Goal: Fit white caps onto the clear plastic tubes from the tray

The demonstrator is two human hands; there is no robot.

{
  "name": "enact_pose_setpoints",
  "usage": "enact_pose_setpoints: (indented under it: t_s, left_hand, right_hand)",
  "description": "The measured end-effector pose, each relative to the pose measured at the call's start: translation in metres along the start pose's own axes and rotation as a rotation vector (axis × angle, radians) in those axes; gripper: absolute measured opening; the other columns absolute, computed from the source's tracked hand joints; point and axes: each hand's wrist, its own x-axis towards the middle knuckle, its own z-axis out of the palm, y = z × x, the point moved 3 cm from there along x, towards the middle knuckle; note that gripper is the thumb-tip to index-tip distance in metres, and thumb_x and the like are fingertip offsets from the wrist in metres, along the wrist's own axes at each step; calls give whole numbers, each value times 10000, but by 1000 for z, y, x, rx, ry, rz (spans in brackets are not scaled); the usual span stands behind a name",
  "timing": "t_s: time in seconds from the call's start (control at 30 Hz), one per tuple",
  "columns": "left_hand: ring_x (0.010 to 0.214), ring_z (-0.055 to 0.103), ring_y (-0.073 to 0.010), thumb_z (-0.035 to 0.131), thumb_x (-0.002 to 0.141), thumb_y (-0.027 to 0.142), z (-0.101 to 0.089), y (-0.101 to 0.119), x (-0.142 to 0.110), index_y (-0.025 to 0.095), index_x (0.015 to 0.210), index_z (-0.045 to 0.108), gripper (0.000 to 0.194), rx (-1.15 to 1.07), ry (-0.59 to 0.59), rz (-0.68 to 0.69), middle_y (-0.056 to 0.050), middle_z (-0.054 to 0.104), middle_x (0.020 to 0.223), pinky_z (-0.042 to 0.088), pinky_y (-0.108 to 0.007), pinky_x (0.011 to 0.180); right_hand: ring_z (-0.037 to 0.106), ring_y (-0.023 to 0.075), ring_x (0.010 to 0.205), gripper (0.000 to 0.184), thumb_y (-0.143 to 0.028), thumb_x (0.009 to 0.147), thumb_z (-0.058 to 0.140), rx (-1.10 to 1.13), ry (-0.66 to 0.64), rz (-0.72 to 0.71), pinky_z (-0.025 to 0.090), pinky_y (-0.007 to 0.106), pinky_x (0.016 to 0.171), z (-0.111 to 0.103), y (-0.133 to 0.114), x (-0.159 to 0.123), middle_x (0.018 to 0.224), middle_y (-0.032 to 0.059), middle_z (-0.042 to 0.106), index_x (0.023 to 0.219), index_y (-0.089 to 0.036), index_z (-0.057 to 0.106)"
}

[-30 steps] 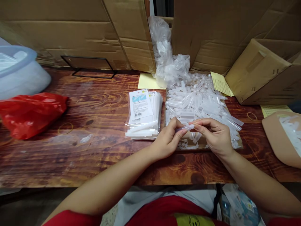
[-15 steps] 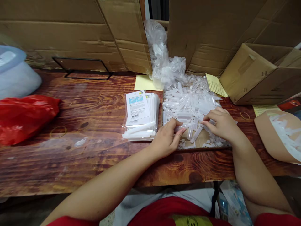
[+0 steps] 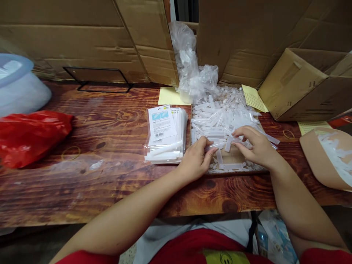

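Cardboard tray under fingers of left hand and right hand, heaped with plastic tubes; tray floor shows between hands, near rim just below. Left hand pinches clear tube. Right hand arched, narrow gap between thumb and forefinger; cannot tell whether piece gripped. Left of left hand, sleeved packets, then tabletop stretch. Right of right hand, tan bin holding white pieces; beyond, open-topped carton.
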Motion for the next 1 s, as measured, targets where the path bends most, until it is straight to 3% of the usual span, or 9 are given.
enact_pose_setpoints:
  t_s: [0.1, 0.3, 0.37, 0.5, 0.6, 0.63, 0.77, 0.9, 1.0]
  left_hand:
    - [809, 623, -220, 444, 971, 380, 2, 0, 0, 215, 935, 450, 169, 3, -17, 6, -67, 645, 877, 467, -339, 716]
    - [765, 609, -199, 428, 977, 369, 2, -1, 0, 222, 916, 416, 160, -34, -63, 61, -43, 622, 839, 458, -315, 690]
    - [747, 598, -183, 431, 976, 351, 1, -1, 0, 223, 912, 407, 145, -61, -63, 87, -32, 606, 830, 455, -298, 676]
    - [772, 599, -183, 446, 973, 346, 2, 1, -1, 223, 910, 408, 144, -81, -71, 141, -47, 611, 864, 463, -302, 699]
    - [761, 598, -184, 445, 973, 343, 1, 1, 0, 223, 917, 406, 139, -101, -72, 114, -50, 617, 865, 463, -305, 691]
    - [757, 599, -184, 444, 973, 343, 0, 1, 0, 222, 920, 405, 137, -106, -72, 104, -49, 618, 864, 462, -305, 688]
    - [793, 615, -188, 449, 970, 343, -1, 1, 0, 222, 926, 405, 136, -122, -83, 87, -57, 632, 899, 467, -306, 710]
    - [780, 606, -189, 452, 965, 355, -1, 0, 1, 222, 925, 410, 145, -125, -100, 61, -46, 619, 869, 463, -308, 699]
    - [768, 595, -190, 455, 960, 378, -2, 0, 1, 223, 914, 411, 167, -131, -124, 46, -39, 605, 849, 464, -314, 698]
  right_hand:
    - [634, 186, 803, 143, -158, 894, 610, 162, 80, -64, 520, 325, 710, 1, -8, 1, 904, 51, 666, 1016, -229, 632]
    - [665, 179, 800, 105, -242, 893, 663, 296, 106, -95, 531, 308, 726, 17, -16, 2, 884, 65, 702, 989, -205, 681]
    - [656, 172, 755, 131, -326, 903, 658, 332, 84, -29, 523, 299, 708, 18, -17, 3, 839, 57, 707, 910, -198, 688]
    - [520, 122, 514, 508, -535, 982, 449, 453, -107, 233, 432, 257, 525, 19, -15, 4, 548, -2, 552, 629, -193, 579]
    - [553, 137, 617, 434, -624, 881, 576, 503, -90, 300, 435, 252, 550, 14, -16, 3, 723, 16, 610, 880, -194, 638]
    - [560, 141, 647, 433, -623, 857, 612, 497, -90, 306, 439, 254, 566, 13, -17, 3, 767, 22, 621, 928, -196, 635]
    - [476, 122, 537, 440, -560, 944, 490, 452, -153, 364, 385, 252, 522, 17, -19, 2, 572, -21, 497, 706, -197, 562]
    - [526, 126, 603, 234, -430, 891, 609, 395, -108, 288, 414, 242, 556, 19, -22, 1, 717, -3, 601, 911, -196, 610]
    - [503, 121, 572, 262, -401, 948, 522, 358, -129, 265, 398, 237, 540, 21, -22, -1, 642, -11, 566, 791, -202, 589]
